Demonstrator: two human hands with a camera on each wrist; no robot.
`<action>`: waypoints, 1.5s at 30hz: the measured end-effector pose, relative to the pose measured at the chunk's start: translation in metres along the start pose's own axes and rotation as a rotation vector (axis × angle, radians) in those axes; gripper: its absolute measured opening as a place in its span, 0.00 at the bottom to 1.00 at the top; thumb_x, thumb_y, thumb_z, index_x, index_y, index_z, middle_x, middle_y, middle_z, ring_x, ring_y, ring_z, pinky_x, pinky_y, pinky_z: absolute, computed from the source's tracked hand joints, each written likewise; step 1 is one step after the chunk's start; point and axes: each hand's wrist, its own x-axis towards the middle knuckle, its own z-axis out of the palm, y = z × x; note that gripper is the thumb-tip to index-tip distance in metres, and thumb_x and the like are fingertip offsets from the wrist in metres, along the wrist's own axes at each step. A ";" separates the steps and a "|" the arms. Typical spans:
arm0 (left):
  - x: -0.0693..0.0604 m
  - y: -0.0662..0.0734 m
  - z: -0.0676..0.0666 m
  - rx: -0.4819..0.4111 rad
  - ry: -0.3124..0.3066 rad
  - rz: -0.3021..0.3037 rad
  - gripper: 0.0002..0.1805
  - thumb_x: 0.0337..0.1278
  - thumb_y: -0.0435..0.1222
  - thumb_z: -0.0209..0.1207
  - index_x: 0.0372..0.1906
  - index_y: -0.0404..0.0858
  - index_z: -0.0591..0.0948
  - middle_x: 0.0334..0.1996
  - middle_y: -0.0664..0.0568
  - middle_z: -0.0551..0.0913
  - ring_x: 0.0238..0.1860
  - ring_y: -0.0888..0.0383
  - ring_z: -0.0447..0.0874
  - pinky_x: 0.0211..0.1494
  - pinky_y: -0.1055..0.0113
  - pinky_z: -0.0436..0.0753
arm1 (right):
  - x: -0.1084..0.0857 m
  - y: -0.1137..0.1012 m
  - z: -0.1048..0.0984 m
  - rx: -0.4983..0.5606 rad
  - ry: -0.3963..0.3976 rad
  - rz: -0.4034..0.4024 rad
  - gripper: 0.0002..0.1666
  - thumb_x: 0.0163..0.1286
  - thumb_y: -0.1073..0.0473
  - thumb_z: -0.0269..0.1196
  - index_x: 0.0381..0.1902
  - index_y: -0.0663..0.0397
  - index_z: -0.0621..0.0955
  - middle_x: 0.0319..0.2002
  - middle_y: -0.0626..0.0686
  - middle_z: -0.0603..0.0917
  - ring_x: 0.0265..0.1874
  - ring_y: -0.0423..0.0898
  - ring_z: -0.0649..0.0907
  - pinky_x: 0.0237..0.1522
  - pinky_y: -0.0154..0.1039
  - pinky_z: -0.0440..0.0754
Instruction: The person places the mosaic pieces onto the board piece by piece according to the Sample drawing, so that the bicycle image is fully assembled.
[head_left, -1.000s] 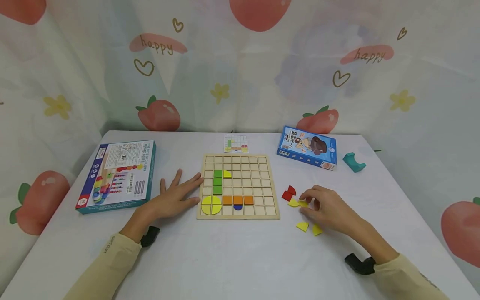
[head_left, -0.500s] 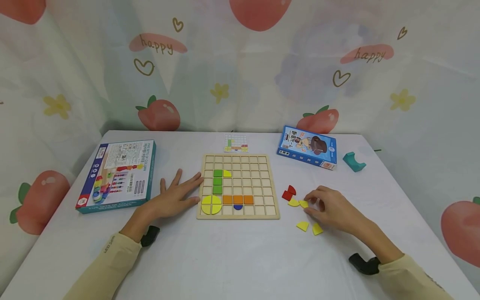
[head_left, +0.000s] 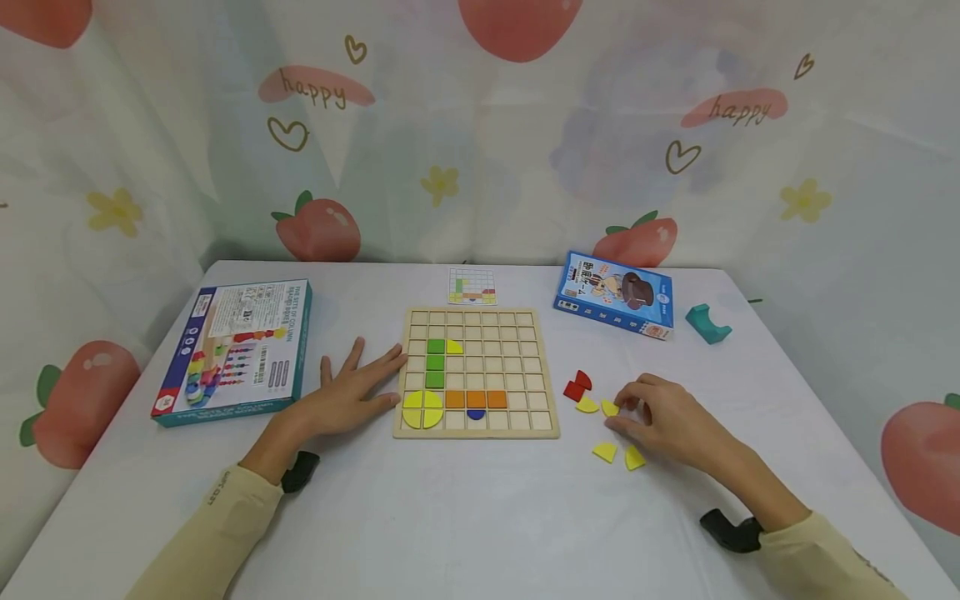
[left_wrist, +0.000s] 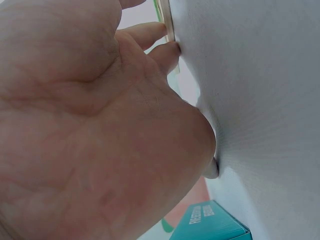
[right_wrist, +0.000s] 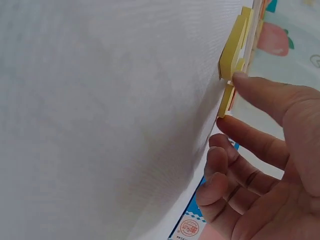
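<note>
My left hand (head_left: 347, 398) lies with spread fingers on the table, its fingertips at the left edge of the wooden grid board (head_left: 517, 433). Green squares (head_left: 435, 363), orange squares (head_left: 476, 401), yellow quarter-circles (head_left: 423, 410) and a blue half-circle (head_left: 476, 414) sit on the board. Right of it, my right hand (head_left: 663, 417) has its thumb and index finger at opposite sides of a yellow quarter-circle tile (head_left: 610, 407), low at the table; in the right wrist view this tile (right_wrist: 226, 101) shows between the two fingertips. Other loose yellow tiles (head_left: 605, 452) lie close by.
Two red tiles (head_left: 575, 391) lie left of my right hand. A small pattern card (head_left: 472, 287) is behind the board. A teal-edged box (head_left: 236, 350) stands at left, a blue box (head_left: 617, 293) at back right, beside a teal curved block (head_left: 708, 325).
My right hand has shifted slightly right, and the yellow tile at its fingertips has come a little apart from the yellow tile beside it. My left hand stays still.
</note>
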 end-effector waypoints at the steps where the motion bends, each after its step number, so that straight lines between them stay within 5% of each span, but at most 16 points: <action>1: 0.000 0.000 0.000 -0.001 0.000 0.000 0.39 0.77 0.53 0.56 0.86 0.55 0.57 0.88 0.54 0.49 0.87 0.34 0.19 0.74 0.21 0.16 | 0.000 0.000 -0.001 -0.004 -0.004 -0.001 0.18 0.63 0.49 0.78 0.46 0.51 0.89 0.38 0.48 0.84 0.34 0.42 0.76 0.29 0.29 0.77; 10: -0.001 0.000 -0.001 -0.005 -0.006 -0.002 0.40 0.78 0.53 0.56 0.86 0.55 0.56 0.88 0.54 0.48 0.87 0.34 0.19 0.74 0.22 0.15 | 0.002 0.000 -0.004 0.002 -0.034 -0.055 0.21 0.64 0.61 0.73 0.56 0.47 0.88 0.40 0.49 0.83 0.34 0.42 0.76 0.30 0.28 0.78; 27: 0.000 0.000 -0.001 -0.007 -0.011 0.002 0.39 0.78 0.53 0.55 0.86 0.54 0.56 0.89 0.54 0.48 0.87 0.34 0.18 0.74 0.21 0.16 | -0.001 0.002 -0.005 -0.005 -0.076 -0.072 0.19 0.65 0.57 0.75 0.55 0.45 0.87 0.43 0.49 0.83 0.35 0.41 0.76 0.31 0.27 0.79; 45: 0.001 -0.001 0.000 -0.004 -0.006 0.007 0.39 0.78 0.53 0.55 0.86 0.54 0.57 0.89 0.53 0.48 0.87 0.34 0.18 0.74 0.21 0.16 | -0.005 0.000 -0.005 0.006 -0.029 -0.065 0.17 0.65 0.54 0.77 0.50 0.49 0.89 0.44 0.49 0.84 0.37 0.41 0.77 0.32 0.26 0.79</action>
